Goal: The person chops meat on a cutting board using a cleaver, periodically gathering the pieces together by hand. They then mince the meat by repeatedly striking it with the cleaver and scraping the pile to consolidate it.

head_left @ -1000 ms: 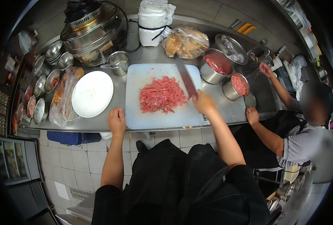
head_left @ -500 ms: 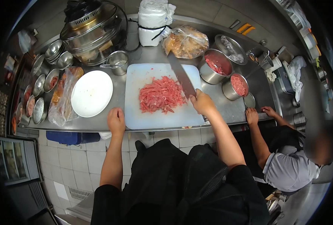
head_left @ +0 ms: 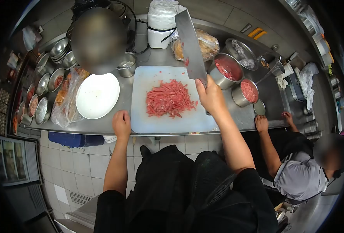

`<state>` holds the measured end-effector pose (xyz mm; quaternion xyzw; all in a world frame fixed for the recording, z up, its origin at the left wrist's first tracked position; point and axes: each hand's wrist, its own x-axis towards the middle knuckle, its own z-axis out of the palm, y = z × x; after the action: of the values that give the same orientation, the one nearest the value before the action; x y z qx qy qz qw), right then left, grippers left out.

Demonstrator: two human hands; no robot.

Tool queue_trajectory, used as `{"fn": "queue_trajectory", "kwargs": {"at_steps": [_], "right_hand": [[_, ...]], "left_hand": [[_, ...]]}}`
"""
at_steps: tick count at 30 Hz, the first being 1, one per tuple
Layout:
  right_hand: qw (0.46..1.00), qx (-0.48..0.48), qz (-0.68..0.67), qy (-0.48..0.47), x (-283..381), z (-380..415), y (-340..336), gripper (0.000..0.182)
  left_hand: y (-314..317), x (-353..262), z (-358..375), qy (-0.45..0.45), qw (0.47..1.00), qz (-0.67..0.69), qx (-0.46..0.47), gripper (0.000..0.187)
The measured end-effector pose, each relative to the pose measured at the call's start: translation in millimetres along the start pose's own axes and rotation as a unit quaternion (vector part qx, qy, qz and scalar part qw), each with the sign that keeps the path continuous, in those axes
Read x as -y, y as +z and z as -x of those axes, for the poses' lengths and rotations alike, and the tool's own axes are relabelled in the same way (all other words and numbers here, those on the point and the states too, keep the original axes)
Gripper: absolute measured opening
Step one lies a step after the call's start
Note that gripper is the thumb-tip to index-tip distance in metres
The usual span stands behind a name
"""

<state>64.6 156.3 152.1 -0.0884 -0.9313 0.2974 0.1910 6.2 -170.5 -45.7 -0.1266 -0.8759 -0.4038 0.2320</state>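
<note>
My right hand [head_left: 212,97] grips a large broad-bladed knife [head_left: 192,46], raised over the right side of the cutting board with its blade pointing up and away. A few meat scraps cling to the blade. On the white cutting board [head_left: 141,124] lies a heap of raw red meat strips [head_left: 170,99]. My left hand [head_left: 121,123] rests as a closed fist at the counter's front edge, just left of the board; nothing shows in it. Beside that hand is a white oval plate [head_left: 97,96] with small specks on it.
Right of the board stand a pot with red meat [head_left: 227,70] and a smaller pot of meat [head_left: 246,93]. A co-worker's hand [head_left: 261,123] rests on the counter edge. Metal bowls [head_left: 43,110] and a bagged food item [head_left: 65,101] line the left; another person's blurred head leans in behind.
My right hand has lifted the knife, swinging its blade upward off the board's right side. My left fist stays put. A blurred head has appeared at the back left.
</note>
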Motion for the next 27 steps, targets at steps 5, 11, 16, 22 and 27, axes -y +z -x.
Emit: {"fn": "queue_trajectory", "kwargs": {"at_steps": [5, 11, 16, 22, 27], "right_hand": [[0.969, 0.191, 0.130, 0.093, -48.6, 9.8, 95.5, 0.039], [0.940, 0.303, 0.097, 0.127, -23.3, -3.8, 60.6, 0.038], [0.978, 0.167, 0.076, 0.101, -6.4, -2.4, 39.1, 0.035], [0.933, 0.313, 0.103, 0.145, -27.3, -4.2, 52.9, 0.037], [0.972, 0.186, 0.080, 0.123, -26.7, 5.2, 46.9, 0.033]], "left_hand": [[-2.0, 0.1, 3.0, -0.006, 1.000, -0.020, 0.012, 0.019], [-0.7, -1.6, -0.4, -0.004, 1.000, -0.016, -0.009, 0.019], [-1.6, -2.7, 0.1, 0.006, 1.000, -0.021, -0.001, 0.018], [-1.0, -1.3, -0.1, 0.004, 1.000, -0.011, -0.007, 0.017], [-0.8, -0.9, -0.5, 0.007, 1.000, -0.018, -0.007, 0.017]]}}
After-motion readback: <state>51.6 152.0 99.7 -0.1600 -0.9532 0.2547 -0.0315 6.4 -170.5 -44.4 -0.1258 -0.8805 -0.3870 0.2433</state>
